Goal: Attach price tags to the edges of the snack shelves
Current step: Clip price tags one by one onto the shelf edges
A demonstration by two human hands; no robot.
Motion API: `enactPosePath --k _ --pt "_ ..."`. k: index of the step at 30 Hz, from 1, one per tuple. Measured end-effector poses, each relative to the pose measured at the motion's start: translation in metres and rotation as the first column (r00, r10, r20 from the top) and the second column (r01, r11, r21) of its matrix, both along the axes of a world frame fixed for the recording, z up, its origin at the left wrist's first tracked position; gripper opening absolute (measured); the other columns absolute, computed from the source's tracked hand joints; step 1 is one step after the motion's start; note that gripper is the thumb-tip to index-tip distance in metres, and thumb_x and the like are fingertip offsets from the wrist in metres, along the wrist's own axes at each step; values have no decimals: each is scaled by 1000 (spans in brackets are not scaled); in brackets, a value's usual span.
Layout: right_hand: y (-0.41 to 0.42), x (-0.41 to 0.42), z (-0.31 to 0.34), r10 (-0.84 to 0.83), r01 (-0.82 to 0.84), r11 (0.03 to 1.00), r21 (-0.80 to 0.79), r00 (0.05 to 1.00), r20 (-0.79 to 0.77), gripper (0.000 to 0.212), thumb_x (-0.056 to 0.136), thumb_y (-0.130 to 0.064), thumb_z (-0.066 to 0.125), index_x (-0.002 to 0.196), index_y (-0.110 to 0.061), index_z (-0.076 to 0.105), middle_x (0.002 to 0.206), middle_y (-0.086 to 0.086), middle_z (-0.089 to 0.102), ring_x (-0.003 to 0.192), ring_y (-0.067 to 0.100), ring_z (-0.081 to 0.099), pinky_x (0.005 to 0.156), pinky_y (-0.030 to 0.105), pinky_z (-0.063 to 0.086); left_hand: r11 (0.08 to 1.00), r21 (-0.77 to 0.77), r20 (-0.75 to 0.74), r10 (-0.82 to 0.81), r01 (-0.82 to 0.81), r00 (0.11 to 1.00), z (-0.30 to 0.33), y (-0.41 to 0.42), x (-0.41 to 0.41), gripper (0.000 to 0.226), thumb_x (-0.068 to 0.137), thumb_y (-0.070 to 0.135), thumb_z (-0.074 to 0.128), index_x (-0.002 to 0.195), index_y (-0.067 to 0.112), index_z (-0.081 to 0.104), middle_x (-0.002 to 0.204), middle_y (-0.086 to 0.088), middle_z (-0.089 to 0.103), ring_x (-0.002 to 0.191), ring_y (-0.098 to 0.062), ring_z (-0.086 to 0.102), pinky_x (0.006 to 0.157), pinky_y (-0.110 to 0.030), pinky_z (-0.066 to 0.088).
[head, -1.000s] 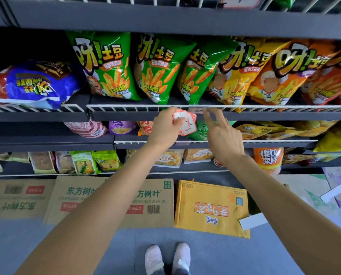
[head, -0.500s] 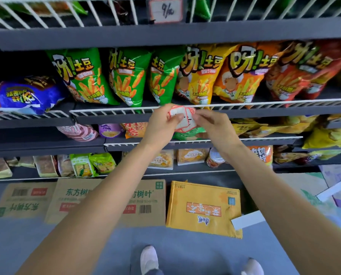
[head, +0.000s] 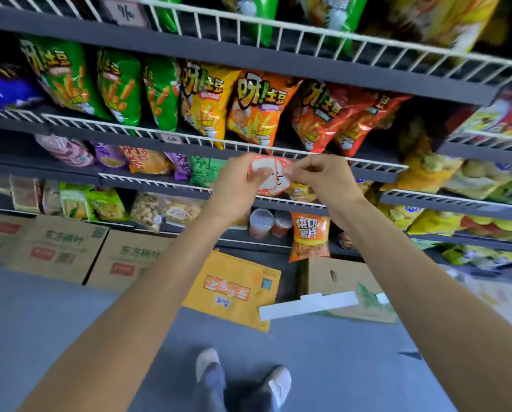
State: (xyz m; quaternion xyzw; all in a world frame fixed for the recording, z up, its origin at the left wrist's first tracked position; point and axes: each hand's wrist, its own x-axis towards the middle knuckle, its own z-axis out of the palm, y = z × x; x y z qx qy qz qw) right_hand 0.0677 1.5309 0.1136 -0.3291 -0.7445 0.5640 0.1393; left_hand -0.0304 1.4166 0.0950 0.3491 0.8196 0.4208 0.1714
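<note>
Both hands: pinching small red-bordered white paper price tags (head: 269,177) beside white wire shelf rail (head: 368,165).
Left hand (head: 239,182): thumb pressing stack.
Right hand (head: 323,175): fingertips pinching edge.

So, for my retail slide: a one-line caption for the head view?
Left hand holds a stack of price tags while the right hand pinches one, before the snack shelf's wire edge.
</note>
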Motion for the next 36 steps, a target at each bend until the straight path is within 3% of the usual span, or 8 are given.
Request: enactPosePath --k 7,12,15,19,23,28,33,36 --pt "22 53 6 -98 98 994 -38 995 25 11 79 -19 73 73 -10 69 71 -2 67 61 0 60 59 9 46 997 -47 -17 -70 69 997 15 30 45 26 94 21 52 109 0 58 96 -10 61 90 -23 57 62 -21 27" --pt "46 91 12 -191 190 981 -33 982 -2 13 81 -19 71 74 -8 66 65 -3 64 45 -5 55 44 5 38 993 -61 -18 -103 101 995 23 65 78 24 94 21 52 107 2 59 103 -13 63 98 -26 59 76 -32 42" --pt "69 117 10 -213 213 976 -48 977 -4 16 81 -17 72 70 -11 62 67 -1 65 50 -2 57 47 7 41 990 -96 -44 -104 100 994 24 95 106 25 95 22 51 109 3 57 110 -17 61 103 -30 56 73 -27 37" --pt "118 164 9 -282 279 956 -86 959 -20 20 78 -10 74 74 -16 55 67 1 63 59 5 59 53 10 44 988 -93 -12 -128 126 992 23 146 155 21 94 20 52 105 4 58 103 -15 63 98 -30 59 64 -22 31" --pt "182 223 15 -256 256 963 -79 967 9 10 79 -10 72 84 -13 64 50 -10 62 45 -4 53 49 10 40 984 -89 -18 -156 154 988 29 209 212 18 94 20 52 98 4 59 87 -5 58 86 -24 56 61 -26 28" --pt "255 288 36 -220 218 974 -65 975 -21 12 81 -3 69 72 -11 66 46 -13 60 42 -3 52 46 9 39 990 -69 -14 -124 123 992 45 282 281 26 95 22 51 114 6 59 111 -11 64 105 -26 57 77 -28 38" --pt "301 333 55 -232 230 972 -54 972 -30 6 81 -5 69 78 -5 65 61 0 60 40 -6 50 44 5 37 994 -59 -75 -94 89 993 62 331 331 33 96 22 48 125 7 53 118 -12 61 110 -27 55 83 -29 39" --pt "320 352 59 -263 259 962 -82 964 -47 5 82 -4 69 82 -2 64 63 3 60 39 -6 51 42 6 37 993 -77 -143 -99 89 985 68 352 349 28 97 20 47 123 9 54 109 -12 64 102 -26 57 73 -25 36"
